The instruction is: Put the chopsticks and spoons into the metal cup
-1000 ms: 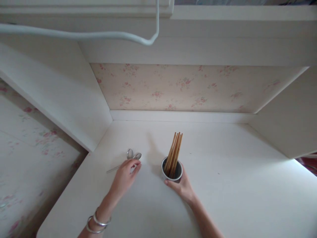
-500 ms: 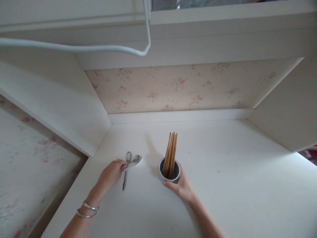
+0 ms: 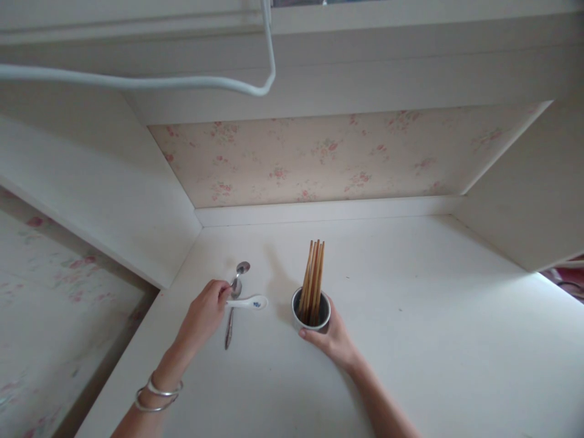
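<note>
White tabletop (image 3: pixel 410 316) set into an alcove, floral panel at the back. On it: a small round cup (image 3: pixel 311 311) left of centre, standing upright with wooden chopsticks (image 3: pixel 312 281) in it. Just left of the cup, a white ceramic spoon (image 3: pixel 249 302) with a blue mark, lying crosswise over a metal spoon (image 3: pixel 235 294) whose bowl points to the back wall

No readable text, labels or numbers anywhere.
</note>
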### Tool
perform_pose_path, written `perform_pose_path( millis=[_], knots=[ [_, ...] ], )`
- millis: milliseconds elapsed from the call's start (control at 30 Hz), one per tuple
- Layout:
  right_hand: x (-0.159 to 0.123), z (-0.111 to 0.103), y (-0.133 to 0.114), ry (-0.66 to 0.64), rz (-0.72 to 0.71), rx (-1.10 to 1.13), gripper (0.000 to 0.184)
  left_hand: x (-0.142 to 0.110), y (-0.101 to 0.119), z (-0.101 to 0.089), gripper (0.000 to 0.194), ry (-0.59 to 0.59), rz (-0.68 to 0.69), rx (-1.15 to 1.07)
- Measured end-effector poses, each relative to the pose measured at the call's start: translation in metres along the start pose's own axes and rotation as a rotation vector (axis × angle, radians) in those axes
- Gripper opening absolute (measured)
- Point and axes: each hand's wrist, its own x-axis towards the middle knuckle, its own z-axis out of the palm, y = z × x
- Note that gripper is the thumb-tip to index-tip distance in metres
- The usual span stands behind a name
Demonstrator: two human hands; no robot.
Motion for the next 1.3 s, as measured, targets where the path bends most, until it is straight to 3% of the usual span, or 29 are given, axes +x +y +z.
perform_pose_path(
  millis=[133,367,500,633,833,1300],
  knots=[
    [0.0,0.0,-0.001,-0.003,0.001,-0.001,0.083,0.006,0.026,-0.007,0.03,0.099,-0.037,-0.168],
    [0.001,-0.001,-0.001,0.006,0.012,-0.005,0.085,0.007,0.084,-0.007,0.037,0.012,-0.169,-0.8],
    [0.001,-0.001,-0.001,0.001,0.013,0.003,0.085,0.009,0.114,-0.002,0.034,-0.003,-0.13,-1.016],
    [0.002,-0.002,-0.001,-0.005,0.014,-0.009,0.087,0.015,0.131,0.006,0.036,0.01,-0.048,-1.016],
    [0.002,-0.001,-0.01,0.003,0.001,0.003,0.083,0.019,0.14,0.024,0.031,-0.027,-0.025,-0.917],
    [0.003,-0.002,-0.005,-0.013,-0.052,0.003,0.084,0.007,0.137,0.06,0.023,0.001,0.095,-0.684]
  ],
)
